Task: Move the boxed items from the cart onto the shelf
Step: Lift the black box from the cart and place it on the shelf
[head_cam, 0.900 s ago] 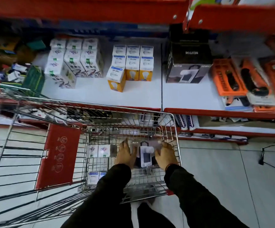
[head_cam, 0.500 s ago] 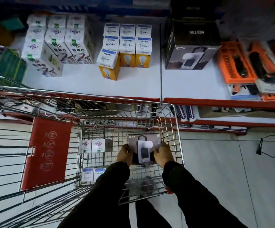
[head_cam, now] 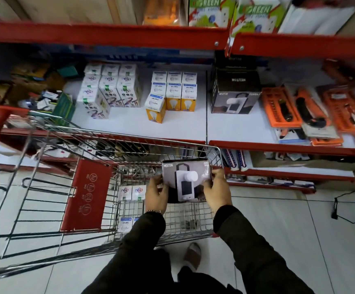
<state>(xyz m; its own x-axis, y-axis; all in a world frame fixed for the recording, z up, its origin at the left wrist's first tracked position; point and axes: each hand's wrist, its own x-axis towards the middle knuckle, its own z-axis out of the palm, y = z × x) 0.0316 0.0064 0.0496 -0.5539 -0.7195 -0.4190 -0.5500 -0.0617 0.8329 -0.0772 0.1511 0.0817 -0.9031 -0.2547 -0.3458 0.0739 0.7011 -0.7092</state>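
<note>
head view shows our left hand (head_cam: 156, 195) and right hand (head_cam: 216, 193) clamped on opposite sides of the dark neuton box (head_cam: 186, 180), held above the cart (head_cam: 214, 158) basket. we should keep it level, clear the wire rim, and set it beside the matching box (head_cam: 236, 92) on the shelf (head_cam: 236, 128).

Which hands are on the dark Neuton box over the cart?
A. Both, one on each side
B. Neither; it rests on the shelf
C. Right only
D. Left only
A: the left hand and right hand grip opposite sides of the dark Neuton box above the cart.
</note>
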